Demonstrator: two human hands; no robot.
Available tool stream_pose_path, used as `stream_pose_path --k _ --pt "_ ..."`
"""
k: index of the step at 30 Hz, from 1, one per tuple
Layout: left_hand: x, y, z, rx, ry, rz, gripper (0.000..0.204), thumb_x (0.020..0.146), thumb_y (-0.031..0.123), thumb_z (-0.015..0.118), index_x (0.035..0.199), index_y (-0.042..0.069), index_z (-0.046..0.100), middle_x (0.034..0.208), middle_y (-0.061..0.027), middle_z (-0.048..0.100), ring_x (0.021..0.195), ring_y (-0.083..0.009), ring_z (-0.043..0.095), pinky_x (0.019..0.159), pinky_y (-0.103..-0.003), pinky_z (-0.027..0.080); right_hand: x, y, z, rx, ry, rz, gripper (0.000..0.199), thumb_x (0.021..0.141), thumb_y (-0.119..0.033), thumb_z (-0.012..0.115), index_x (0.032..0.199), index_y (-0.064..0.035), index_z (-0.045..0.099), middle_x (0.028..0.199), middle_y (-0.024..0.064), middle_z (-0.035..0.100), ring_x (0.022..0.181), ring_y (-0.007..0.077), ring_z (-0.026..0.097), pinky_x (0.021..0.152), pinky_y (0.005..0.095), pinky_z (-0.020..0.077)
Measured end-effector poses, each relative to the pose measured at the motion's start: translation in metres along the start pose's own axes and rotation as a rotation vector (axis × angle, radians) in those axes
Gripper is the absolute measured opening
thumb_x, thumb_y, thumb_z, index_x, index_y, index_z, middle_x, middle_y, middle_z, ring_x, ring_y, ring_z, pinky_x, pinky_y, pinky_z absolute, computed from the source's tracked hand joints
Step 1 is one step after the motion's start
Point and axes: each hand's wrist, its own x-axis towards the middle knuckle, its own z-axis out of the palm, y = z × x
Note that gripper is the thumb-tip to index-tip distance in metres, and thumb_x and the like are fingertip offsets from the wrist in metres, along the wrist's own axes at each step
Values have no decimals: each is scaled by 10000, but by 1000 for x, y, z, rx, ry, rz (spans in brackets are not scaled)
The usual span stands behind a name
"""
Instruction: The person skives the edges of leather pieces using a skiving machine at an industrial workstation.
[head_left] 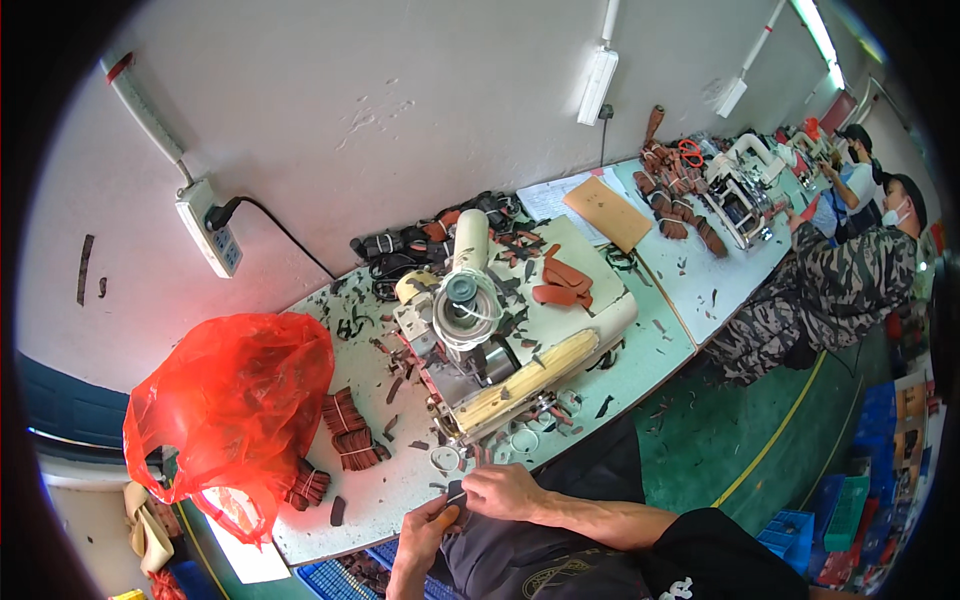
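Note:
Close to my body at the table's front edge, my left hand [424,530] is closed around a small dark strip piece [456,492] with a thin pale line across it. My right hand [503,492] meets it there, fingers pinched together at the piece's top; what exactly they grip is too small to make out. Just beyond my hands, pale rings like rubber bands [445,459] lie on the table [400,505]. A cream-coloured bench machine [590,325] stands behind them, with dark scraps and reddish-brown strips [563,283] on its top.
On the left sits a red plastic bag [235,400], beside banded brown strip bundles [350,430]. Papers and a brown envelope [607,213] lie behind the machine. To the right, a person in camouflage clothing [830,285] sits near another machine [740,195]. Blue crates [790,535] stand on the floor.

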Motion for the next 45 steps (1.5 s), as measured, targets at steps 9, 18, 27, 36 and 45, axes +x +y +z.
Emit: stream_pose_path --k 9,18,27,36,45 --pt "-3 18 -6 139 -41 -34 354 890 100 630 1203 -62 596 887 -47 664 757 -86 579 681 -224 487 4 5 -3 91 2 168 79 742 -138 658 742 -89 596 696 63 605 627 274 621 557 365 503" --pt "-15 7 -24 -91 -72 -54 355 902 5 588 1250 -43 535 942 -126 662 786 -143 605 704 -263 501 4 50 -30 -236 49 258 129 762 -103 649 741 -54 531 670 108 591 579 282 607 516 381 509" --pt "-4 -10 -10 -815 -323 93 132 904 99 603 1011 84 527 967 -139 612 839 -254 606 696 -298 504 21 -26 -27 1234 -323 712 252 886 -208 684 944 -60 489 766 -8 550 606 53 511 483 202 404" --pt "-24 25 6 -70 -4 233 139 896 53 622 1020 10 577 965 -107 641 857 -188 642 761 -298 540 32 -40 -44 1032 -244 707 214 841 -118 722 822 -57 518 724 -21 543 649 46 501 582 214 413" --pt "-39 65 22 360 125 199 309 804 94 757 1010 -73 598 879 -125 707 815 -151 688 707 -251 548 25 -34 -41 959 -266 631 159 842 -86 709 848 -26 562 746 -5 598 675 38 513 609 212 429"
